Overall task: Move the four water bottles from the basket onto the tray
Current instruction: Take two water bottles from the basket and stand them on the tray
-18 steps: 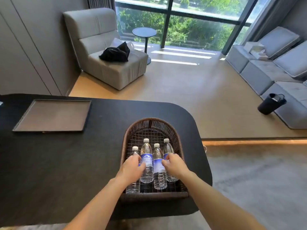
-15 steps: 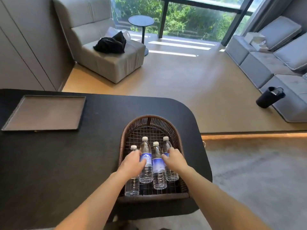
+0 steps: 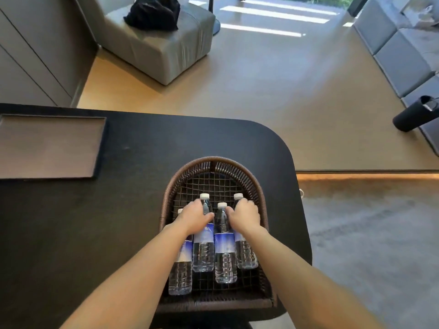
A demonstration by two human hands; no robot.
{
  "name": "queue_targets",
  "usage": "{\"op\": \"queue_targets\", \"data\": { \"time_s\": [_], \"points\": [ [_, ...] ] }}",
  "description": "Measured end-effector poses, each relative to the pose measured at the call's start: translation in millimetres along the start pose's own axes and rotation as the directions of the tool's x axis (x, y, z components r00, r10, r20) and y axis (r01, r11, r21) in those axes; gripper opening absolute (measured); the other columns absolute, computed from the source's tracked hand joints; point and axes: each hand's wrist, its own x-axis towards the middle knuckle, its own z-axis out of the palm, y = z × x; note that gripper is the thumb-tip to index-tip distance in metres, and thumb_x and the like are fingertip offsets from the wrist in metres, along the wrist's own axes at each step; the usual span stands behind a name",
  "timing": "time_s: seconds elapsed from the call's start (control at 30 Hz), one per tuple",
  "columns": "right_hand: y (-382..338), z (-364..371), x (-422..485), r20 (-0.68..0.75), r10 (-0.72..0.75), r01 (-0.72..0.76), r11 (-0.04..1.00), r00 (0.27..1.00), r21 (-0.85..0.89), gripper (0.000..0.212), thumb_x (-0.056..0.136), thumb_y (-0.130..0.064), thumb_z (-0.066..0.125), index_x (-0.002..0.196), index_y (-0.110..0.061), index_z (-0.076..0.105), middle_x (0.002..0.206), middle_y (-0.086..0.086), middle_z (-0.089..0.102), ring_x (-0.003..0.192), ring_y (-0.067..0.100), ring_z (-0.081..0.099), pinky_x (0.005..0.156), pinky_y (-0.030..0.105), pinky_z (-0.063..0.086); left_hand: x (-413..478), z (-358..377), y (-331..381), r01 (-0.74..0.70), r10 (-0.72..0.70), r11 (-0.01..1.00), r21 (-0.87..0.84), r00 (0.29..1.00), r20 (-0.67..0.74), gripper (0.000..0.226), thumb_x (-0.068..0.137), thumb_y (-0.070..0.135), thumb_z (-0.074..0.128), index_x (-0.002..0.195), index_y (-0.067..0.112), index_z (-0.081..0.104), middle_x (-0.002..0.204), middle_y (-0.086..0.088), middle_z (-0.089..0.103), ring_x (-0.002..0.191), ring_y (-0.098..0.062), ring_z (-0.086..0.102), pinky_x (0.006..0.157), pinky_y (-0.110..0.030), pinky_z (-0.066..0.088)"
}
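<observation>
Several clear water bottles with blue labels and white caps lie side by side in a brown wicker basket at the right end of the black table. My left hand wraps the necks of the leftmost bottle and the second bottle. My right hand closes over the neck of the rightmost bottle, thumb beside the third bottle. All the bottles rest on the basket floor. The flat brown tray lies bare at the table's far left.
Beyond the table are a grey armchair with a black garment on it and a wooden floor. A grey sofa and a dark cylindrical container stand at the right. The table's rounded edge curves just right of the basket.
Both hands have slid forward from the bottles' middles to their necks. The view has tilted down and moved closer. The bottles still lie in the basket.
</observation>
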Motion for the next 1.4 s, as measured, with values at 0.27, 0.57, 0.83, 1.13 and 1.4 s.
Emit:
{"op": "queue_targets", "data": {
  "time_s": [0.27,0.57,0.83,1.13,1.4],
  "points": [
    [-2,5,19,0.07,0.004,0.004,0.993,0.998,-0.118,0.048,0.098,-0.039,0.062,0.131,-0.005,0.056,0.142,0.019,0.043,0.134,0.038,0.04,0.111,0.047,0.036,19,-15,-12,0.072,-0.07,0.997,-0.029,0.995,0.07,0.037,0.082,0.046,0.078,0.096,0.014,0.068,0.097,-0.003,0.072,0.09,-0.02,0.069,0.083,-0.04,0.057],
    [3,-6,22,0.177,0.028,-0.058,0.984,0.984,0.168,0.043,0.09,-0.031,0.075,0.123,-0.011,0.053,0.123,0.01,0.067,0.11,0.029,0.063,0.091,0.042,0.053,14,-13,-18,0.111,-0.101,0.969,-0.22,0.993,0.056,0.053,0.075,0.041,0.084,0.114,0.017,0.059,0.117,-0.002,0.064,0.105,-0.022,0.065,0.095,-0.047,0.055],
    [8,-17,-9,0.143,-0.026,-0.011,0.967,0.989,0.254,0.053,0.084,-0.034,0.08,0.119,-0.021,0.044,0.11,0.004,0.065,0.092,0.024,0.066,0.076,0.04,0.055,-25,-17,-18,-0.024,0.033,0.933,-0.358,0.999,0.019,0.053,0.079,0.038,0.082,0.121,0.027,0.053,0.109,0.007,0.07,0.102,-0.017,0.067,0.095,-0.042,0.053],
    [26,-17,-85,0.047,-0.097,0.078,0.948,0.994,0.308,0.039,0.086,-0.038,0.078,0.117,-0.022,0.061,0.108,0.0,0.068,0.094,0.017,0.065,0.075,0.034,0.052,-81,-9,-21,-0.171,0.156,0.859,-0.483,0.985,-0.072,0.053,0.08,0.031,0.084,0.122,0.033,0.053,0.092,0.012,0.072,0.087,0.001,0.069,0.079,-0.029,0.054],
    [34,-21,-165,-0.193,-0.116,0.191,0.879,0.974,0.437,0.061,0.089,-0.04,0.075,0.143,-0.025,0.053,0.134,-0.005,0.066,0.123,0.014,0.06,0.106,0.042,0.05,-131,-9,-29,-0.389,0.323,0.806,-0.446,0.921,-0.22,0.034,0.083,0.035,0.082,0.114,0.028,0.07,0.098,0.014,0.078,0.092,-0.002,0.074,0.081,-0.035,0.063]
  ]
}}
